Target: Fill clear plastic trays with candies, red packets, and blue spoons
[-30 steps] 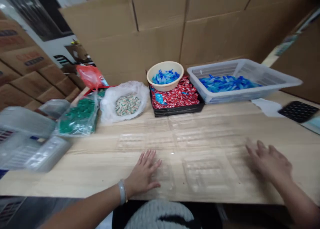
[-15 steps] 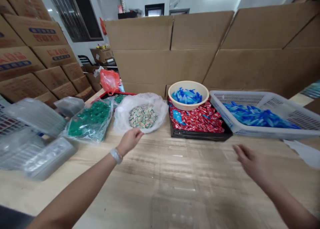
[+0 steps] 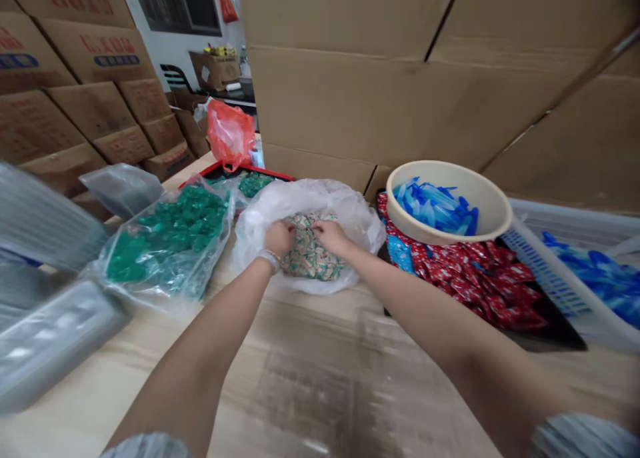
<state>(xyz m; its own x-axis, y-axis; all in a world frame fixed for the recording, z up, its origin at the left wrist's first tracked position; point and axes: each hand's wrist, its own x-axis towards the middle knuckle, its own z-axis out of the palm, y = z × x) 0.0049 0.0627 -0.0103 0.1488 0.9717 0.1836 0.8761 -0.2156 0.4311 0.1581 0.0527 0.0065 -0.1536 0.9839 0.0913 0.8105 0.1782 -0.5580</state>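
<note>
Both my hands reach into a white plastic bag (image 3: 350, 208) full of small green-and-white wrapped sweets (image 3: 313, 258). My left hand (image 3: 280, 237) is curled on the left side of the pile, its fingers closed down into the sweets. Close beside it, my right hand (image 3: 331, 235) rests on top of the pile with its fingers bent into the sweets. What either hand grips is hidden. Clear plastic blister trays (image 3: 320, 385) lie blurred on the wooden table (image 3: 65, 425) under my forearms.
A clear bag of green sweets (image 3: 167, 241) lies left of the white bag. A cream bowl of blue pieces (image 3: 447, 201) sits over red packets (image 3: 475, 278) in a black tray. A white basket (image 3: 575, 281) of blue pieces is at right. Stacked clear trays (image 3: 50, 331) lie at left; cardboard walls stand behind.
Both hands moved forward from the table and the clear trays into the white bag of sweets. The camera moved closer and turned left.
</note>
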